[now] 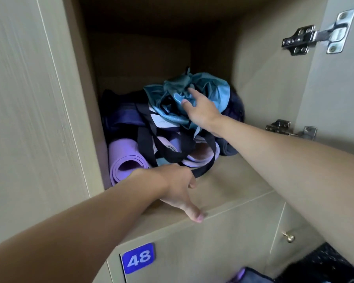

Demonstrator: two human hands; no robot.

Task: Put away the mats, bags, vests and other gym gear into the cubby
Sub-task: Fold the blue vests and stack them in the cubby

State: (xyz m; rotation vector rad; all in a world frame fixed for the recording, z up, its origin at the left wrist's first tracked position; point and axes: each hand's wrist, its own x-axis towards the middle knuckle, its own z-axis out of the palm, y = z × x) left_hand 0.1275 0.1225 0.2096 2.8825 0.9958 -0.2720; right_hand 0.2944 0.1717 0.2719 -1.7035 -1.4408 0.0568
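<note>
Head view. Cubby (243, 180) above door 48 (138, 258), stock as seen.

Step in hand: seating the teal vests (208, 86) on top of the heap, centre right.
- Your right hand (201, 112) lies on the bundle. Its fingers (190, 91) are straight and slightly apart, pressing rather than gripping.
- Push far and down so the cloth settles behind the straps (142, 144). Slippery fabric on top of a heap will likely slide out otherwise.
- Your left hand (177, 187) rests at the near edge, thumb on the shelf lip. Its fingers are mostly hidden, so I cannot tell whether they hold the strap loop beside them.
- Tuck that loop inside.

Count:
- lilac mats (127, 162), rolled: two certain, left and centre; possibly a third between them.
- dark roll (227, 149), right: one.
- navy bag (121, 117), far left: one.
- vest bundle: one; the pieces within cannot be counted.
- hinges (315, 36): two.
- knob (288, 237): one.
- floor gear (251, 275), near right: not yet stowed, number unclear.
</note>
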